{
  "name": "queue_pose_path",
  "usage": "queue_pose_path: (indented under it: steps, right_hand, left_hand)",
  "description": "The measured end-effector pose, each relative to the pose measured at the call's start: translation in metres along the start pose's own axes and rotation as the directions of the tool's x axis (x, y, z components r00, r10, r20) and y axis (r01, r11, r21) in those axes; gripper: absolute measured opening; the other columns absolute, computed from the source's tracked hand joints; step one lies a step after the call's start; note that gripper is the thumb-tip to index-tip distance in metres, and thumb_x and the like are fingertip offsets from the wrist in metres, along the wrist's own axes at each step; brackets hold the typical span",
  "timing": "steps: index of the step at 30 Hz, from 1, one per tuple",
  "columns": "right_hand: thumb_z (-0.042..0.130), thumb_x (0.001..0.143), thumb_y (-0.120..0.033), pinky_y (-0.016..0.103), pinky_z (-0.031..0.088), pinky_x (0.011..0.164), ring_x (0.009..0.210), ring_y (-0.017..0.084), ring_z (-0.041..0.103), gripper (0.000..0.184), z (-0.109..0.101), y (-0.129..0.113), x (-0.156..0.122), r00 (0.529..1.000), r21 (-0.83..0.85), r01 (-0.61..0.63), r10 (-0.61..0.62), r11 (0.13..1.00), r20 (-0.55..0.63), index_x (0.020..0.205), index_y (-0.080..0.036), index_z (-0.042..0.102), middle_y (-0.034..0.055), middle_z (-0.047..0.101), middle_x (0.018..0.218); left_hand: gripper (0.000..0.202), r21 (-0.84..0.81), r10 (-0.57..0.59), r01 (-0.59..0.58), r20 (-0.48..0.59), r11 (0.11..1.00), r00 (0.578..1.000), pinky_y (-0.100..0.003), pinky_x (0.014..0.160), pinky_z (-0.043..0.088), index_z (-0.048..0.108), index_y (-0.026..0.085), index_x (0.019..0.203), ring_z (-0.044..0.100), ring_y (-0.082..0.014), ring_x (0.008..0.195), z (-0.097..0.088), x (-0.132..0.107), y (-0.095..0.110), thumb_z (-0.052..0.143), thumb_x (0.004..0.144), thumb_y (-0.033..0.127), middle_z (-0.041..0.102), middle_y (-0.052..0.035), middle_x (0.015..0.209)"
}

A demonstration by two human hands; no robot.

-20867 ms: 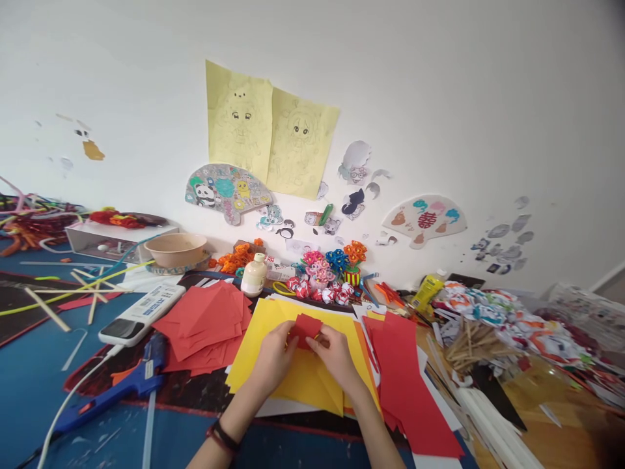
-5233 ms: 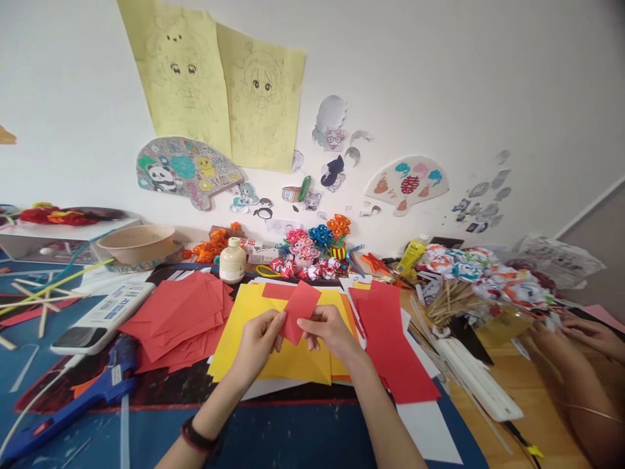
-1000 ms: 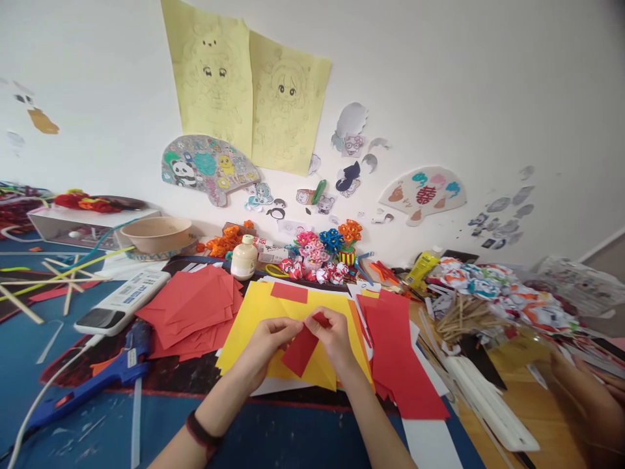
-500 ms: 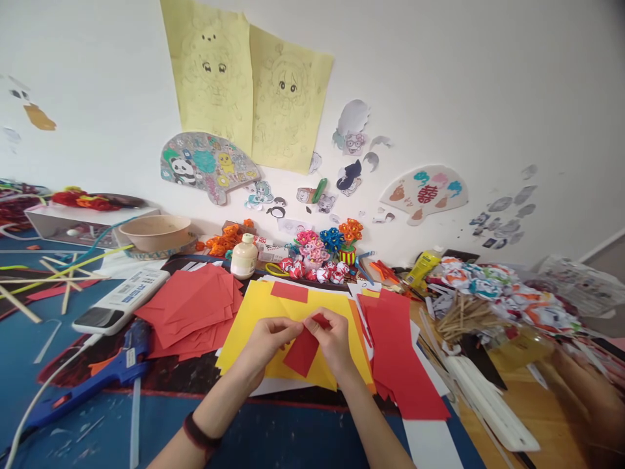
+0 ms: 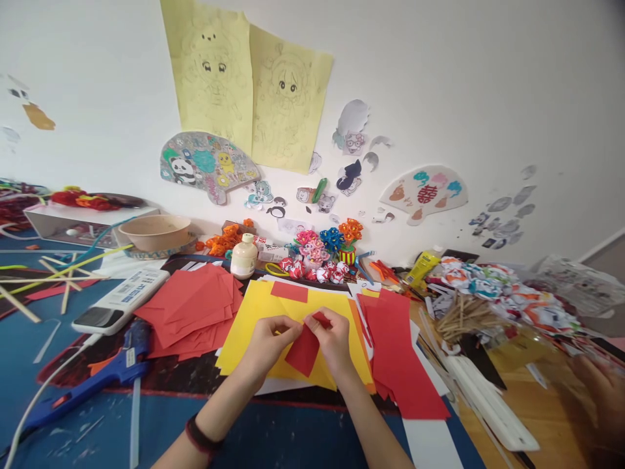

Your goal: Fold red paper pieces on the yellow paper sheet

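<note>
A small rectangle of red paper (image 5: 303,354) is held over yellow sheets (image 5: 249,309). My right hand (image 5: 333,335) pinches its upper right part between thumb and fingers. Thumb and forefinger of my left hand (image 5: 271,339) come together at its upper left edge, close to the right thumb. The fingers partly cover the paper's top. Another red strip (image 5: 290,292) lies flat at the far edge of the yellow sheets.
Left of the sheets are a pile of red squares (image 5: 195,309), a blue glue gun (image 5: 97,384) and a power strip (image 5: 122,303). Larger red sheets (image 5: 398,358) lie to the right. A glue bottle (image 5: 243,257) stands behind. Another person's hand (image 5: 598,384) shows at far right.
My left fingertips have drawn slightly away from the right thumb. The red paper has shifted a little. At far right, the other person's hand has moved to the right.
</note>
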State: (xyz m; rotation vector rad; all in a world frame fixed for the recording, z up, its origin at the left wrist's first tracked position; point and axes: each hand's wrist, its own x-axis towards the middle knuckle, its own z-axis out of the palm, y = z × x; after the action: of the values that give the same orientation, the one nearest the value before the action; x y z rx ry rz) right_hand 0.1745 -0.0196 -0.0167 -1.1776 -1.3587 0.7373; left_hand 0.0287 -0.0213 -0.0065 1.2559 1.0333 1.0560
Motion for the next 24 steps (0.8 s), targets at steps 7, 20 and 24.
queue_pose_path:
  steps: [7,20,24]
  right_hand:
    - [0.063,0.080,-0.035,0.025,0.031,0.052,0.056,0.012,0.039,0.033,-0.006,-0.002,0.003,0.996,-0.042,-0.010,0.006,0.999,-0.091,0.057,-0.018,0.047,-0.0039,0.044,0.055]
    - [0.067,0.076,-0.042,0.025,0.026,0.050,0.055,0.012,0.027,0.042,-0.015,0.006,0.009,0.941,-0.040,-0.048,0.031,0.998,-0.338,0.055,-0.020,0.038,-0.0058,0.030,0.055]
    - [0.070,0.074,-0.043,0.025,0.031,0.053,0.058,0.013,0.035,0.035,-0.015,0.009,0.009,0.914,-0.019,-0.070,0.057,0.997,-0.401,0.060,-0.018,0.049,-0.0036,0.041,0.060]
  left_hand:
    - [0.020,0.194,0.103,-0.101,-0.003,0.976,0.995,-0.025,0.059,0.039,0.067,0.014,0.066,0.052,-0.0151,0.063,0.001,0.002,-0.003,0.061,0.074,0.031,0.065,-0.0042,0.066]
    - [0.016,0.452,0.264,-0.255,0.045,0.855,0.964,-0.027,0.061,0.040,0.070,0.019,0.071,0.055,-0.0162,0.065,-0.001,-0.001,0.000,0.056,0.075,0.025,0.070,-0.0038,0.073]
    - [0.015,0.475,0.274,-0.253,0.025,0.843,0.961,-0.027,0.062,0.039,0.070,0.019,0.069,0.056,-0.0166,0.065,-0.004,0.000,0.001,0.057,0.075,0.026,0.071,-0.0038,0.073]
